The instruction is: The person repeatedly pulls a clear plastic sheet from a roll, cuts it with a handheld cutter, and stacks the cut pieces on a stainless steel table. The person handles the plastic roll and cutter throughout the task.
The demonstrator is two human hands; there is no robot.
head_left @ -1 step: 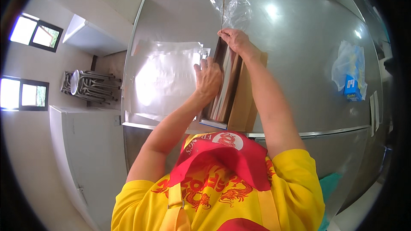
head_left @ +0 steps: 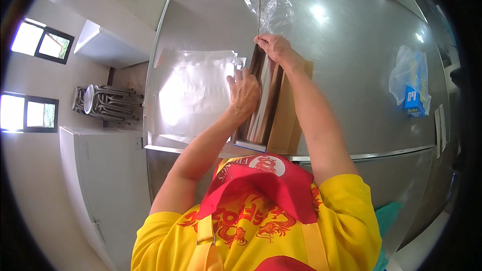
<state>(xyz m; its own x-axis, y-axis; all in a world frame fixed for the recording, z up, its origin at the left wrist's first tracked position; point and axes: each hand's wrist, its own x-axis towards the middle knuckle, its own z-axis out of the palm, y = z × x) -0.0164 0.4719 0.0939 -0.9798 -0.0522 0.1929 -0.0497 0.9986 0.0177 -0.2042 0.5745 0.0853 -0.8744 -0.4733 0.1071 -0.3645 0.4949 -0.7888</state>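
Observation:
A long open cardboard box (head_left: 285,115) holds a shiny roll of foil or film (head_left: 259,120), pointing away from me. My right hand (head_left: 278,49) is closed in a pinch at the box's far end. From its fingertips a thin brown strip (head_left: 259,5) runs away over the table. My left hand (head_left: 244,90) rests on the box's left side with its fingers stretched out and thumb apart. Left of it lies a stack of shiny silvery sheets (head_left: 201,103). Crumpled clear plastic film (head_left: 281,14) sits just beyond my right hand.
The work surface is a steel table (head_left: 346,85). A small blue box (head_left: 414,101) and a pale plastic bag (head_left: 401,73) lie at its right. Off the left edge stand stacked metal stools (head_left: 108,103) and a white cabinet (head_left: 108,170).

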